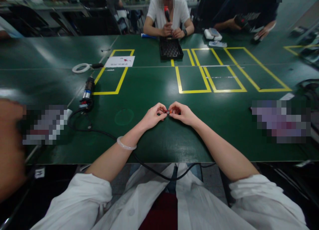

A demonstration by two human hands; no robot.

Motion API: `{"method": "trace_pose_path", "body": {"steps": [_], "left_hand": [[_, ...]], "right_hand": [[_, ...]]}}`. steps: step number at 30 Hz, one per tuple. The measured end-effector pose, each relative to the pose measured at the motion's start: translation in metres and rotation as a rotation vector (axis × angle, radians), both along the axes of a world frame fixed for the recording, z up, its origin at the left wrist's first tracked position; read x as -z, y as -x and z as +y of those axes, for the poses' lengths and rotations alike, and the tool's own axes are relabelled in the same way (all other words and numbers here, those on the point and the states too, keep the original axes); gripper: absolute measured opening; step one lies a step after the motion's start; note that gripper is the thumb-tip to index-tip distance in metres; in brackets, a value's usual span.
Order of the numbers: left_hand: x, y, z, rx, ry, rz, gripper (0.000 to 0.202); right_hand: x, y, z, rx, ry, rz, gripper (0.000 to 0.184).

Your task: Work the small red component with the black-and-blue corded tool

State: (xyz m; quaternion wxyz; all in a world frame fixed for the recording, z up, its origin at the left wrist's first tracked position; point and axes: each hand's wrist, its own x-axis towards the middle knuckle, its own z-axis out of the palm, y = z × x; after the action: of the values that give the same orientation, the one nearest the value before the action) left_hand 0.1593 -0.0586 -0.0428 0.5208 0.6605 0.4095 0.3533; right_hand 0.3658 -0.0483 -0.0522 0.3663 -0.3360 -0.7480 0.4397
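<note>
My left hand (153, 115) and my right hand (180, 113) meet over the middle of the green table (139, 137). Both pinch one small part (167, 112), dark with a red end, between thumb and fingertips just above the table top. The part is too small to name. A pale bangle (126, 145) sits on my left wrist.
An electric screwdriver (87, 92) lies at the left, its black cable running to the front edge. A white tape ring (80, 68) and a paper sheet (120, 61) lie further back. A black tray (170, 49) stands before a person (168, 16) opposite. Yellow outlines (211, 79) mark the table.
</note>
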Motion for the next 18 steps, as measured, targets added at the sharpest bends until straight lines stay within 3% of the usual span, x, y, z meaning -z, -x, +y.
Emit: {"method": "trace_pose_path", "body": {"steps": [18], "left_hand": [[0.001, 0.0009, -0.0005, -0.019, -0.063, 0.076, 0.025]], "right_hand": [[-0.0013, -0.0001, -0.0002, 0.055, 0.044, -0.016, 0.023]]}}
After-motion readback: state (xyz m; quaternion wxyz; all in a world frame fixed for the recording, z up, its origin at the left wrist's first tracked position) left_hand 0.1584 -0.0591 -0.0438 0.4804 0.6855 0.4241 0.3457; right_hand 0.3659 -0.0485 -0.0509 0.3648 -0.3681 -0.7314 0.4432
